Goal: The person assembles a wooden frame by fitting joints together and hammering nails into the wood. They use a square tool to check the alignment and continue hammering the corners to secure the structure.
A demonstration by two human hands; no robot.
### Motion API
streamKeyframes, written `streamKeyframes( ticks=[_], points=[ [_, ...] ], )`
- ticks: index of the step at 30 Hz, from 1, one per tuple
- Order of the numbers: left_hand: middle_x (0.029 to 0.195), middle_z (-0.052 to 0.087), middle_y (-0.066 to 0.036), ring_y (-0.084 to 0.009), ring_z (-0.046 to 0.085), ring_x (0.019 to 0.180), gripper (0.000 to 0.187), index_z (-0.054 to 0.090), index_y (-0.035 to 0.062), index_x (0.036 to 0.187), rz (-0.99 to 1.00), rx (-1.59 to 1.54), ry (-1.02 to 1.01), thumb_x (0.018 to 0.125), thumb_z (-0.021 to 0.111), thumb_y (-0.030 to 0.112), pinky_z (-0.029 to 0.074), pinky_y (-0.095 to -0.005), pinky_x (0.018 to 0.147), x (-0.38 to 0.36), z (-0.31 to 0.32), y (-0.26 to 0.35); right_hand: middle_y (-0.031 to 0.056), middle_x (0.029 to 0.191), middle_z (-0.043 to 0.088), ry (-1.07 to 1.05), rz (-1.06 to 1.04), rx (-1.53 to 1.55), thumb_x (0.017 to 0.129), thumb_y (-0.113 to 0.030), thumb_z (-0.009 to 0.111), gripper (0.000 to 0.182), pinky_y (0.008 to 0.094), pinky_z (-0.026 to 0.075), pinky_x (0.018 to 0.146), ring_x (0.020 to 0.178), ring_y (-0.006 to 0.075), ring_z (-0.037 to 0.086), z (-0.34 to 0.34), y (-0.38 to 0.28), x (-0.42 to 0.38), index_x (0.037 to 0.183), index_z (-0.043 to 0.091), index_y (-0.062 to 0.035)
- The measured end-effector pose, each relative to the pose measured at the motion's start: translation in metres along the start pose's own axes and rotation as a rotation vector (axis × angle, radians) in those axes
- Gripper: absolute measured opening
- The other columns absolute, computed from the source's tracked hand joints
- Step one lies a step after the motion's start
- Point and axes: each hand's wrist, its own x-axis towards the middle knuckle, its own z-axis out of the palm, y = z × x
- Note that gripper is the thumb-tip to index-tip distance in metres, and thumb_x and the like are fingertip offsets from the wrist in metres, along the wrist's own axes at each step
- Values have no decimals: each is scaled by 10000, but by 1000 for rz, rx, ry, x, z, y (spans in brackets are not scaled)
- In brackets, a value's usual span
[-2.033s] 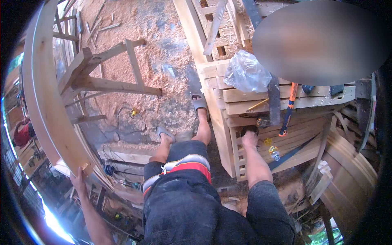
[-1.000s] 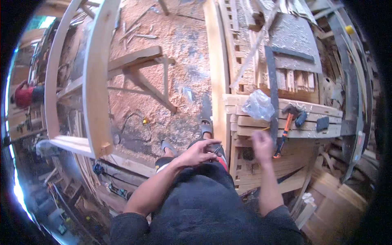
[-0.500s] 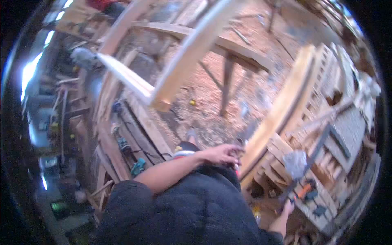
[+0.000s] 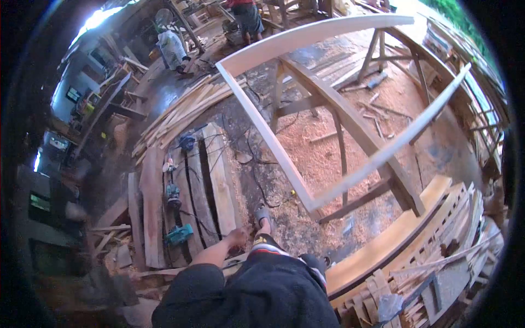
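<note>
My left hand (image 4: pixel 237 238) hangs low beside my left leg, above the near end of a pale plank (image 4: pixel 220 180). Its fingers point away from me and are too small and hidden to show whether they are closed. To its left, a teal power tool (image 4: pixel 179 234) lies on the boards, with another power tool (image 4: pixel 173 194) farther along. My right hand is out of view. In front of me a three-sided wooden frame (image 4: pixel 269 136) rests on a wooden trestle (image 4: pixel 350 115).
A thick curved timber (image 4: pixel 377 251) lies at my right, beside stacked slats and offcuts (image 4: pixel 459 240). Shavings (image 4: pixel 306 147) and a dark cable (image 4: pixel 257 183) cover the floor. Long strips (image 4: pixel 183 109) lie beyond the planks. A person (image 4: pixel 246 19) stands far back near a fan (image 4: pixel 164 19).
My view has swung so the frame sits farther right. My left hand has dropped from my lap to my left side. My right hand, earlier at an orange-and-black tool, has left view.
</note>
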Motion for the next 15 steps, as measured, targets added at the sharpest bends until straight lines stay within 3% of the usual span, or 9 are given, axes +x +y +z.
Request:
streamKeyframes(
  ticks=[2, 4, 5, 7, 8, 10, 11, 12, 15],
  points=[
    [790, 684, -179, -311, 667, 740, 192, 707, 79, 834, -230, -624, -103, 734, 657, 236, 529, -418, 652, -4, 24, -76, 107, 780, 596, -79, 35, 257, 932, -357, 569, 314, 377, 475, 622, 693, 270, 558, -22, -108, 13, 911, 613, -47],
    [753, 677, -173, -281, 663, 693, 179, 696, 75, 803, -688, -1332, -47, 733, 681, 239, 522, -402, 608, -6, 11, -115, 85, 739, 578, -185, 112, 565, 944, -339, 559, 293, 364, 465, 604, 658, 242, 539, -45, -216, 13, 870, 605, -60],
    [761, 678, -180, -305, 665, 685, 204, 699, 71, 809, -470, -1157, -57, 787, 661, 270, 523, -434, 594, -6, 7, -139, 74, 718, 569, -248, 158, 707, 950, -330, 554, 286, 357, 459, 595, 641, 229, 530, -57, -268, 10, 849, 601, -66],
    [770, 679, -185, -342, 675, 713, 220, 711, 80, 832, 27, -144, 20, 848, 576, 254, 529, -480, 629, 19, 1, -196, 51, 677, 552, -415, 243, 1000, 961, -311, 544, 284, 344, 449, 577, 606, 201, 512, -74, -353, 1, 807, 594, -79],
    [784, 683, -178, -352, 681, 746, 235, 716, 90, 829, 33, 184, 1, 867, 546, 248, 532, -487, 655, 32, -6, -202, 40, 656, 543, -538, 286, 1180, 967, -302, 539, 287, 337, 444, 568, 589, 188, 503, -74, -385, -3, 786, 590, -85],
    [787, 689, -162, -339, 693, 808, 246, 716, 103, 783, -78, -202, 148, 858, 529, 246, 537, -469, 704, 46, -43, -212, 18, 615, 525, -799, 359, 1448, 979, -284, 529, 304, 324, 433, 549, 554, 160, 484, -69, -448, -10, 745, 582, -98],
    [787, 690, -163, -347, 691, 828, 281, 711, 95, 792, -80, -399, 222, 881, 515, 275, 532, -468, 723, 53, -58, -217, -10, 608, 466, -651, 312, 1265, 980, -254, 525, 265, 286, 395, 523, 539, 119, 443, -90, -530, -47, 743, 526, -136],
    [811, 692, -170, -360, 683, 854, 315, 705, 80, 821, -135, -505, 193, 903, 499, 304, 526, -470, 743, 63, -77, -219, -38, 602, 406, -512, 289, 1062, 981, -225, 521, 250, 249, 356, 497, 523, 78, 401, -114, -615, -86, 741, 470, -175],
    [921, 685, -226, -399, 657, 945, 441, 679, 31, 982, -376, -812, -27, 979, 421, 389, 505, -475, 801, 79, -191, -200, -11, 637, 485, -757, 49, 1193, 914, -177, 619, 144, 242, 434, 483, 523, 86, 486, -89, -710, -123, 837, 564, -69]
  ],
)
